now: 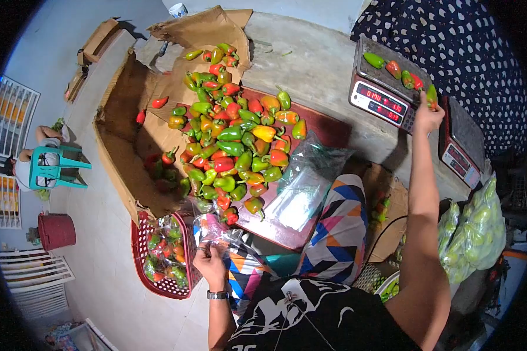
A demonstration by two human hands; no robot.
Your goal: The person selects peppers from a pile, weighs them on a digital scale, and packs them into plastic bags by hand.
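My right hand (430,118) reaches to the far-right digital scale (366,76), its fingers closed on a yellow-green pepper (431,95) at the corner of the pan. Several green and red peppers (393,69) lie in a row on that pan, and red digits glow on its display. Low in front of me, my left hand (209,262) pinches a clear plastic bag (214,229). Just beyond that bag lies a big heap of red, green and yellow peppers (231,133), spread over cardboard and a dark red tabletop (328,120).
A red basket (136,254) with bagged peppers stands left of my left hand. Clear bags (298,196) lie at the heap's right edge. A second scale (465,137) and bags of green produce (477,231) are at right. A person sits by a teal chair (55,158).
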